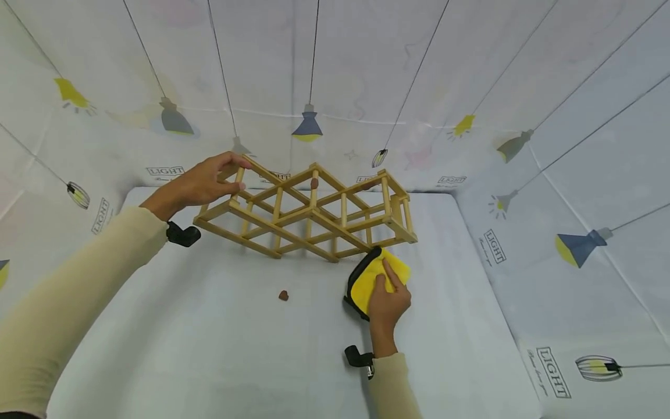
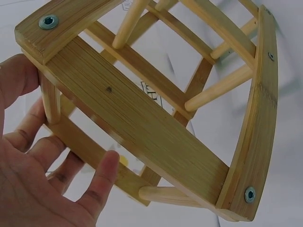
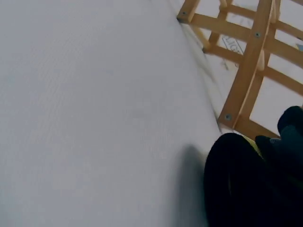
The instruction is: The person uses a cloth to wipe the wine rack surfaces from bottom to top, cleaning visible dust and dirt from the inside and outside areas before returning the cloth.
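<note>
A wooden lattice rack of crossed slats and round dowels stands at the back of the white surface. My left hand grips its left end, with the thumb and fingers around a dowel in the left wrist view. A yellow cloth with a black edge is held in my right hand, just in front of the rack's lower right side. The right wrist view shows the cloth's dark side beside the rack; that hand is hidden there.
A small brown piece lies on the white surface in front of the rack. Brown spots show on the rack's upper slats. Walls printed with hanging lamps close in the back and sides.
</note>
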The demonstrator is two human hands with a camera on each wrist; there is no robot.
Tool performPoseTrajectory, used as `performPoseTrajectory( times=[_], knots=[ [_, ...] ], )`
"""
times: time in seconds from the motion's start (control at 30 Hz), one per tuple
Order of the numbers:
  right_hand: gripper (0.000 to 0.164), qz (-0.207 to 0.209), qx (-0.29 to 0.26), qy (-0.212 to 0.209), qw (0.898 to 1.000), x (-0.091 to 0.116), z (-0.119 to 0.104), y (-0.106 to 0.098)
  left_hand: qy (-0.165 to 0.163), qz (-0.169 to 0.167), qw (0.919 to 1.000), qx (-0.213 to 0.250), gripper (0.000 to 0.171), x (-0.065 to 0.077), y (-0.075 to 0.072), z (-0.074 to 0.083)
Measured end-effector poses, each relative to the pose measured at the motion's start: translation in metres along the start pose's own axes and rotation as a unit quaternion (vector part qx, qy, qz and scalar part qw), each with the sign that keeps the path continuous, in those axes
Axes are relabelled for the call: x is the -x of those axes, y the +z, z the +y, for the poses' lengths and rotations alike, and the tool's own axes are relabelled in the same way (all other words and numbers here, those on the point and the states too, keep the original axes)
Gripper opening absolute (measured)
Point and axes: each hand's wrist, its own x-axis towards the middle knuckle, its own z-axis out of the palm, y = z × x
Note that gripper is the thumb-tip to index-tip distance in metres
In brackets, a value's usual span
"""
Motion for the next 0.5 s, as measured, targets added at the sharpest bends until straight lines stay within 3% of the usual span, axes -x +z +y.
performPoseTrajectory(
  times=[0.13,0.27,0.37,0.5],
  knots=[
    [0.037,0.072,-0.051,-0.043,0.995,-0.004,-0.009,-0.01,0.003,-0.003,1.0,0.002,0.051,-0.001,0.0,-0.001],
    [0.035,0.136,-0.119,-0.099,0.978,-0.015,-0.03,-0.011,0.005,-0.004,1.0,0.008,0.05,-0.001,0.0,-0.002],
    [0.035,0.131,-0.136,-0.1,0.977,-0.024,-0.039,-0.009,0.003,-0.006,0.9999,0.012,0.05,-0.001,0.001,-0.001],
    [0.036,0.084,-0.127,-0.07,0.986,-0.025,-0.036,-0.007,-0.002,-0.01,0.9999,0.011,0.051,-0.001,0.002,0.0]
  ],
)
